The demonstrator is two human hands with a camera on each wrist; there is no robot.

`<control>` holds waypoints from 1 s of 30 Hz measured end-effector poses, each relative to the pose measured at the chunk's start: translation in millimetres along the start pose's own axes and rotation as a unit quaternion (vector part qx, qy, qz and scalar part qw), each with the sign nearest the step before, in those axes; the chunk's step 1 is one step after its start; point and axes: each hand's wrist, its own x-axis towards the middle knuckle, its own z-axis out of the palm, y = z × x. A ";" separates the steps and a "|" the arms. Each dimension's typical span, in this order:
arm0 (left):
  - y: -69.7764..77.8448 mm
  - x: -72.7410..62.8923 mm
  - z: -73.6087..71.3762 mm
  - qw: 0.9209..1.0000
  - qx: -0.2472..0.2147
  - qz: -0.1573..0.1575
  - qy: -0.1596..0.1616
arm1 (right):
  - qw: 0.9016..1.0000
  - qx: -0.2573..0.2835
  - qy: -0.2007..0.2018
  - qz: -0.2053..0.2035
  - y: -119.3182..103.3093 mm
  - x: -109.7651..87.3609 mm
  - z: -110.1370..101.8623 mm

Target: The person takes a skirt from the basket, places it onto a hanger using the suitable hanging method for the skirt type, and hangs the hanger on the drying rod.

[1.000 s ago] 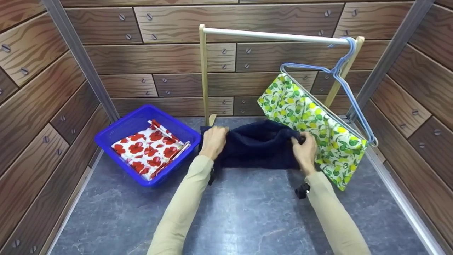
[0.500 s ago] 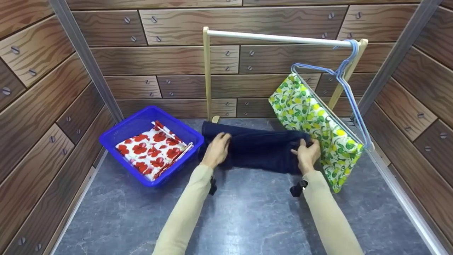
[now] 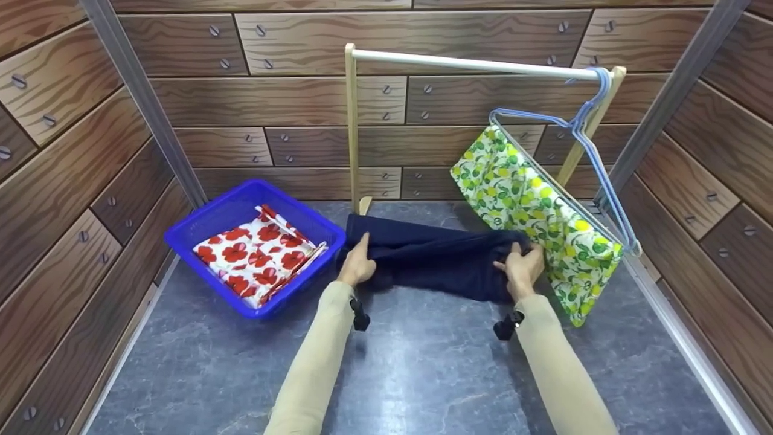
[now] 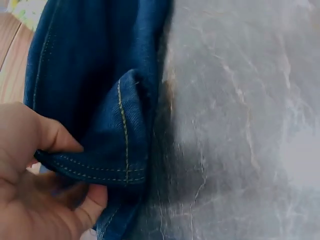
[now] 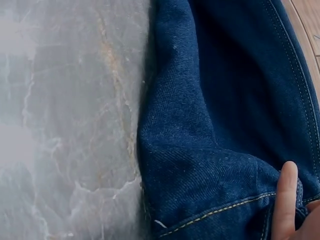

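Observation:
Dark blue denim jeans lie folded into a long strip across the grey surface, below the rail. My left hand is at their left end, index finger extended over the cloth. Seen from the left wrist, thumb and fingers pinch a hem corner with double yellow stitching. My right hand grips the right end, thumb apart from the fingers. In the right wrist view one finger lies over a stitched, bunched edge; most of that hand is out of frame.
To the left stands a blue basket holding folded red-flowered cloth. A wooden garment rack with a white rail stands behind. Blue hangers carry a lemon-print cloth close beside my right hand.
The raised, gaping middle of the jeans has dropped flatter. My left hand let go of the upper edge and came down towards the lower left end; the right hand shifted slightly down.

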 end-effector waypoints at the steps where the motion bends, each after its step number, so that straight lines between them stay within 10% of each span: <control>1: 1.5 1.1 -1.2 1.000 0.007 0.005 -0.004 | 1.000 -0.003 0.002 -0.005 0.9 -0.3 0.8; 11: 29.9 10.0 -7.2 0.972 0.173 0.158 0.013 | 1.000 0.005 0.027 0.007 8.2 -1.7 5.0; 17: 21.0 1.7 2.0 0.987 0.148 0.067 0.010 | 0.998 0.043 0.012 0.032 4.6 -2.6 5.2; 24: 6.2 -1.1 14.3 0.984 0.108 -0.002 0.140 | 0.993 0.091 0.019 0.068 4.8 -3.4 6.8; 30: 7.2 -0.1 12.1 0.988 0.132 -0.020 0.077 | 0.990 0.075 0.095 0.069 5.4 -5.9 11.3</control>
